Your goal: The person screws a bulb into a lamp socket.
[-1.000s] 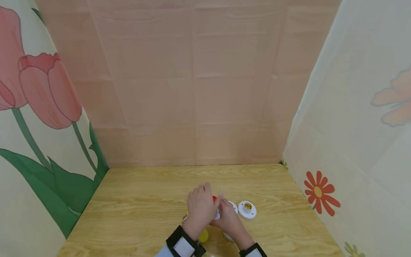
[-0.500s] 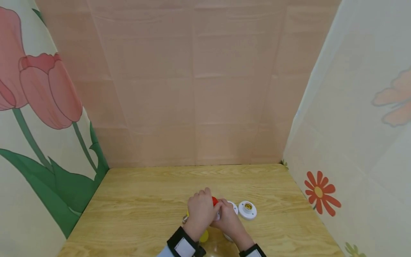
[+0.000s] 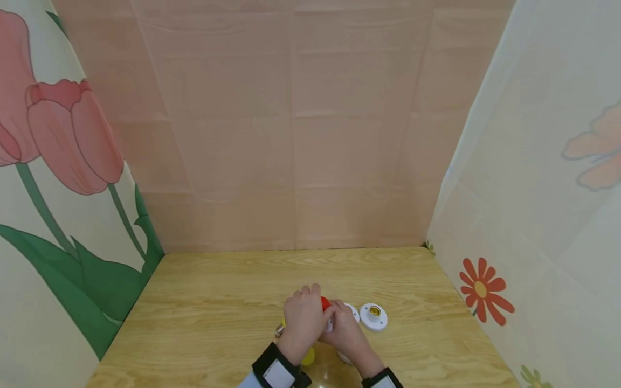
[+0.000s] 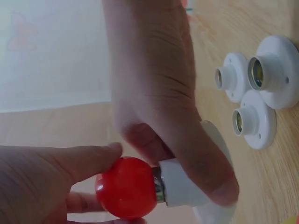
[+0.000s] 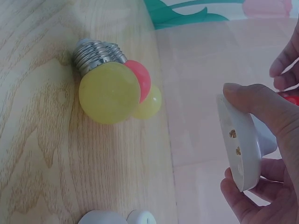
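Observation:
Above the table, my left hand [image 3: 303, 318] pinches the round glass of a red light bulb [image 4: 126, 186] between thumb and fingers. My right hand [image 3: 346, 334] grips a white lamp socket [image 4: 180, 182] with a round base, the thumb lying along its neck. Bulb and socket face each other end to end; a strip of the metal screw cap shows at the socket's mouth, the rest of it hidden inside. In the right wrist view, the underside of the base shows two brass-coloured screws.
Several white sockets stand on the wooden table [image 3: 218, 302], one of them [image 3: 373, 317] right of my hands. Left of the hands lie a large-looking yellow bulb [image 5: 110, 91], a red bulb [image 5: 140, 79] and another yellow bulb [image 5: 149, 102]. Cloth walls [image 3: 291, 134] surround the table.
My left hand's fingers have shifted slightly down and turned on the bulb, and more of its red glass shows in the head view. The right hand stays almost in place with the socket.

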The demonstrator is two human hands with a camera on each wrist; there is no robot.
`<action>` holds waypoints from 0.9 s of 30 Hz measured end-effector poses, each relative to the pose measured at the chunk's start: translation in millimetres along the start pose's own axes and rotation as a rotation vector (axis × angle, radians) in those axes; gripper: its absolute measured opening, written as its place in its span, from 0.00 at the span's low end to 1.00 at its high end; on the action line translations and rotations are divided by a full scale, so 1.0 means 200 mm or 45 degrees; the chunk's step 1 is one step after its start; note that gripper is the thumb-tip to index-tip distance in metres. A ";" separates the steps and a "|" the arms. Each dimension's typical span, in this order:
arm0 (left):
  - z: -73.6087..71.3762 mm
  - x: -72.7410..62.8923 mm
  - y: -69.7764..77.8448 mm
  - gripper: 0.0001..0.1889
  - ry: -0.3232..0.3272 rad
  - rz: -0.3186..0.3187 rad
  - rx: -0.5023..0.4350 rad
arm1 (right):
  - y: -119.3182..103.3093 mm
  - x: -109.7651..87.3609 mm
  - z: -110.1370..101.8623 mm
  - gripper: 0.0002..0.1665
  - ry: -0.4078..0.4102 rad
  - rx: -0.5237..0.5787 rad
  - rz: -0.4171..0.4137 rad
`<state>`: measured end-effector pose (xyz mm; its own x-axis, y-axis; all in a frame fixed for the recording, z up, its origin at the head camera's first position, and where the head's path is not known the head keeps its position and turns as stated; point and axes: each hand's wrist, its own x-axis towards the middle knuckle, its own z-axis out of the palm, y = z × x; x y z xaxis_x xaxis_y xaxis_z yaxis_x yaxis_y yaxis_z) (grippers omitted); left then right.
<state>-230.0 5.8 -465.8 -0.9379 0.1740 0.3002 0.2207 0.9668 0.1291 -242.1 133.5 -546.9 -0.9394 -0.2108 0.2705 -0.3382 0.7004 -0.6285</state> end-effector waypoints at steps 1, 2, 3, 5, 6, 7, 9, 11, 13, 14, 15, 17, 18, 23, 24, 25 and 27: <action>0.00 0.00 0.00 0.26 -0.020 0.012 -0.010 | 0.00 0.00 0.00 0.37 0.001 -0.006 0.001; -0.01 0.00 0.00 0.25 -0.042 0.025 -0.023 | 0.00 0.00 0.00 0.37 0.005 -0.011 0.000; -0.02 0.00 0.00 0.23 -0.064 0.039 -0.037 | 0.00 0.00 0.00 0.38 0.010 -0.016 0.000; -0.03 0.00 0.00 0.21 -0.116 0.066 -0.063 | 0.01 0.00 0.00 0.38 0.024 -0.029 0.008; -0.04 0.00 -0.01 0.20 -0.130 0.080 -0.073 | 0.01 0.00 0.01 0.38 0.032 -0.042 0.003; -0.04 0.00 -0.01 0.19 -0.142 0.095 -0.074 | 0.01 0.00 0.01 0.39 0.038 -0.052 -0.002; -0.06 0.00 -0.01 0.19 -0.158 0.117 -0.074 | 0.01 0.00 0.01 0.39 0.035 -0.060 0.003; -0.07 0.00 -0.01 0.18 -0.163 0.133 -0.061 | 0.01 0.00 0.01 0.40 0.019 -0.071 0.014; -0.07 0.00 -0.01 0.19 -0.168 0.140 -0.055 | 0.01 0.00 0.01 0.40 0.009 -0.070 0.019; -0.07 0.00 -0.01 0.19 -0.171 0.139 -0.057 | 0.02 0.00 0.01 0.40 0.008 -0.073 0.017; -0.07 0.00 -0.01 0.20 -0.181 0.137 -0.061 | 0.02 0.00 0.01 0.41 0.013 -0.076 0.011; -0.08 0.00 -0.01 0.23 -0.201 0.133 -0.086 | 0.02 0.00 0.02 0.40 0.039 -0.087 -0.018; -0.09 0.00 -0.01 0.25 -0.208 0.131 -0.104 | 0.02 0.00 0.02 0.40 0.050 -0.085 -0.032; -0.12 0.00 -0.01 0.29 -0.165 0.102 -0.217 | 0.01 -0.01 0.02 0.33 0.090 -0.041 -0.093; -0.12 0.00 -0.01 0.29 -0.140 0.094 -0.230 | 0.01 -0.02 0.02 0.32 0.096 -0.031 -0.104; -0.13 0.01 -0.01 0.30 -0.118 0.089 -0.230 | 0.01 -0.02 0.02 0.32 0.100 -0.022 -0.109; -0.13 0.01 0.00 0.29 -0.080 0.076 -0.217 | 0.01 -0.02 0.02 0.32 0.107 -0.025 -0.116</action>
<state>-225.2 0.3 -440.3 -0.9355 0.2467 0.2531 0.3135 0.9097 0.2724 -239.5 133.5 -552.1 -0.8963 -0.2171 0.3868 -0.4203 0.6944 -0.5842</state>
